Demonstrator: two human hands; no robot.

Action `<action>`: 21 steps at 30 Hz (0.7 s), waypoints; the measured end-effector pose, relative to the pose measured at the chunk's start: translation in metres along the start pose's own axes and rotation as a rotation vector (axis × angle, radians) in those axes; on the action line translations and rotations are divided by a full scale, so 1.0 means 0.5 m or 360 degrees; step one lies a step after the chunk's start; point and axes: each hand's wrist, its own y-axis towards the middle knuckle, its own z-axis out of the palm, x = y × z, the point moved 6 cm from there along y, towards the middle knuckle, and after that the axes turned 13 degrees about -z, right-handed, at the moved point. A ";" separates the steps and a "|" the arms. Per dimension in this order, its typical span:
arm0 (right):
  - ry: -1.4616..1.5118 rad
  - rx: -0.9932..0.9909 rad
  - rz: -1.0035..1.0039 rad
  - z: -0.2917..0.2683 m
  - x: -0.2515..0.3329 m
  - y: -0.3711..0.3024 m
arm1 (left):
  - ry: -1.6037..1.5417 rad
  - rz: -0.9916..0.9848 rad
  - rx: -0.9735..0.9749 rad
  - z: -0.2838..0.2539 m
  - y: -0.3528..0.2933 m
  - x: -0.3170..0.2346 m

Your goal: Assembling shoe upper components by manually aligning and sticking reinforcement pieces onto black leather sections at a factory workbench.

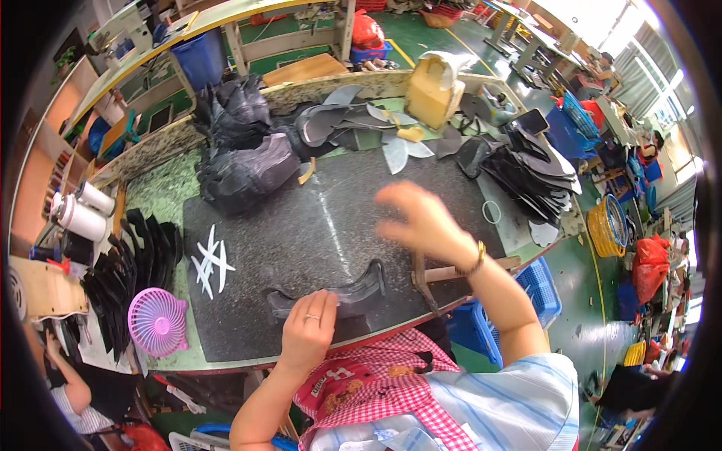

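Observation:
On the dark work mat (256, 240) near the front edge lies a curved black shoe-part-like piece (361, 289) with upturned ends. My left hand (310, 323) grips its near edge, fingers together and a ring on one of them. My right hand (421, 218) hovers over the middle of the mat, slightly blurred, fingers apart and nothing seen in it. A hammer (451, 275) with a wooden handle rests at the front edge below my right wrist. White curved strips (210, 261) lie crossed on the mat's left side.
Black piles (244, 169) stand at the back left, and stacked black pieces (526, 177) at the right. A yellow container (435, 92) is at the back. A pink round fan (158, 322) and black strips (128, 278) sit left. A blue basket (538, 289) stands below the table's right edge.

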 end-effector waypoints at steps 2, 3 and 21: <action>-0.0326 -0.0265 0.0395 -0.046 -0.166 -0.022 | 0.0116 0.0072 -0.0134 -0.020 0.006 -0.025; -0.0619 -0.0345 0.0461 -0.064 -0.225 -0.023 | 0.0125 0.0056 -0.0081 -0.017 0.003 -0.031; 0.1514 -0.0533 0.0617 -0.002 -0.075 -0.062 | 0.0121 0.0123 0.0014 0.022 0.346 -0.009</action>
